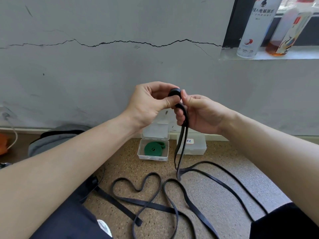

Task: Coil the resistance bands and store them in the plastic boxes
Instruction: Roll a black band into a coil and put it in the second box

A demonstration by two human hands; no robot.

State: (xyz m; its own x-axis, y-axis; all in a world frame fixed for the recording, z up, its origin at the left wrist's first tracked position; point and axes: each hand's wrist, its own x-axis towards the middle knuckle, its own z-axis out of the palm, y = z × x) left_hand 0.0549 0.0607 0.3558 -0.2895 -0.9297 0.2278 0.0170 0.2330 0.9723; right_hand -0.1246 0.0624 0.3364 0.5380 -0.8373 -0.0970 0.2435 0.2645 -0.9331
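Long black rubber band (174, 93), one end coiled, sprawls at 6 o'clock; green rolled band (152, 149) fills open clear plastic box (152, 158)

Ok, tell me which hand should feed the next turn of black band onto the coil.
Right. The right hand has the hanging black band running through its fingers; the left hand pinches the coil.

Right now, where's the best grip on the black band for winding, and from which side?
Pinch the black band at its two hanging strands just below the coil in the left hand, coming from the right with the right hand. There they hang flat and together; lower down they sprawl in loops.
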